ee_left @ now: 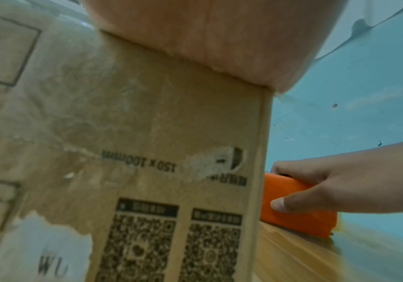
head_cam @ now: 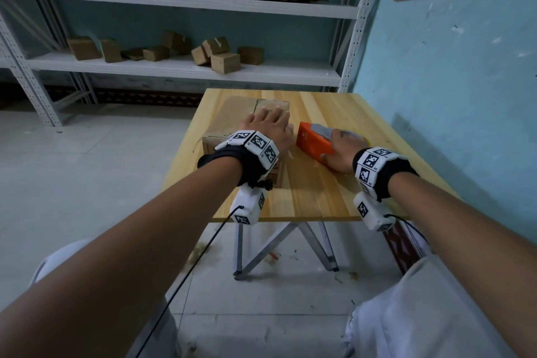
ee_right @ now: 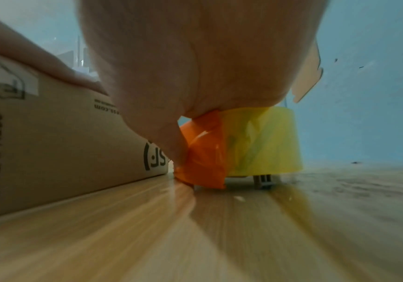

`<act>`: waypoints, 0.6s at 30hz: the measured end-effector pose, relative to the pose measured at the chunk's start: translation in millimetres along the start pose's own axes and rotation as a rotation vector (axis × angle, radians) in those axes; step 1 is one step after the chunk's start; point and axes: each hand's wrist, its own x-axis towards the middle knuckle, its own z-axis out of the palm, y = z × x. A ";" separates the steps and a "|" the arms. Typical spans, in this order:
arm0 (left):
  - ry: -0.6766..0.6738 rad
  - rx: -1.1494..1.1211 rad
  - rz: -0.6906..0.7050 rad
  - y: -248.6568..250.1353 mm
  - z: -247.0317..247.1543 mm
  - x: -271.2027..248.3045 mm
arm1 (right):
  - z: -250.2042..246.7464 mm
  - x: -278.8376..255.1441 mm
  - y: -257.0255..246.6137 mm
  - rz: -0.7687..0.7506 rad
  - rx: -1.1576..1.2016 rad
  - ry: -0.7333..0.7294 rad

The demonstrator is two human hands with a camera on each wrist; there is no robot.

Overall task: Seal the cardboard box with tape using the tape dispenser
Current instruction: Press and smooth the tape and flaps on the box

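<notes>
No tape shows on the cardboard box [head_cam: 232,113] lying on the worktop [head_cam: 319,183]; left hand [head_cam: 268,125] presses it with flat fingers, right hand [head_cam: 343,154] grips the tape dispenser [head_cam: 312,139] beside it, sealing not yet begun.

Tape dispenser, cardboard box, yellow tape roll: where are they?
tape dispenser [head_cam: 312,141], head view, orange body's top face.
cardboard box [ee_left: 171,133], left wrist view, printed side wall.
yellow tape roll [ee_right: 268,141], right wrist view, outer curved face.
</notes>
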 end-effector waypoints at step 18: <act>-0.128 -0.891 -0.171 16.3 -54.7 25.1 | -32.9 -9.4 -46.5 -0.082 1.224 -0.058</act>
